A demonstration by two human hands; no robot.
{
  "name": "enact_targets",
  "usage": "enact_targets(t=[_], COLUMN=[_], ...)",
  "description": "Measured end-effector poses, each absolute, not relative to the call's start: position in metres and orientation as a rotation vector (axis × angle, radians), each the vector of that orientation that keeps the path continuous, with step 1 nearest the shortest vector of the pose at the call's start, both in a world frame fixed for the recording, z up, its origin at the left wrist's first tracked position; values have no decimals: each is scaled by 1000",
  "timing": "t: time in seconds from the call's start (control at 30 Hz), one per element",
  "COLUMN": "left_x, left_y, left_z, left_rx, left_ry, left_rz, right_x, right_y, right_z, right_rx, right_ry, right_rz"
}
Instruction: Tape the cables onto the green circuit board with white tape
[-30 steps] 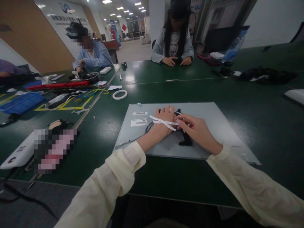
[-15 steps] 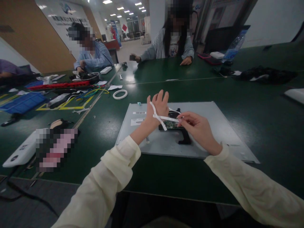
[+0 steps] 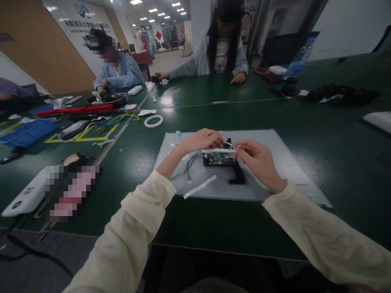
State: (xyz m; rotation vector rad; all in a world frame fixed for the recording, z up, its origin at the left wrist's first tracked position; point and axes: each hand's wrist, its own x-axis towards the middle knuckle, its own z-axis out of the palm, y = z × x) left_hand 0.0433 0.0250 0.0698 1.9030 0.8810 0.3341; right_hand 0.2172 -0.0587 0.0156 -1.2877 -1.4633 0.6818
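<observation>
In the head view, my right hand [image 3: 255,162] pinches the right end of a white strip of tape [image 3: 217,151], which runs level in front of a green circuit board [image 3: 220,158]. My left hand [image 3: 203,139] reaches over the board's upper left, fingers bent down but apart, just behind the strip; its thumb is hidden. The board sits at a black bracket [image 3: 238,175] on a pale grey flat panel [image 3: 275,171]. Grey cables [image 3: 190,165] trail from its left side. Another white strip [image 3: 200,186] lies loose at the panel's front edge.
A roll of white tape [image 3: 153,121] lies on the green table [image 3: 128,162] beyond the panel. To the left are a blue bin [image 3: 29,132], a small wrench [image 3: 104,143] and a white device [image 3: 30,191]. Two people sit across, one with a hand [image 3: 164,75] on a black object.
My left hand has turned from raised and spread to palm down over the board. The strip that crossed it now lies on the panel. The person opposite has moved the black object left.
</observation>
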Motion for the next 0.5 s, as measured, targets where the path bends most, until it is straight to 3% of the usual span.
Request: enact_targets(t=[0.27,0.5], left_x=[36,64], left_y=[25,-12], left_z=[79,77], left_rx=[2056,2315], left_ry=[729,799], left_rz=[102,37], right_x=[230,240], right_y=[-55,-61], right_z=[27,25], right_rx=[-1300,-1511], right_ry=[-1420,-1690], right_rz=[552,111])
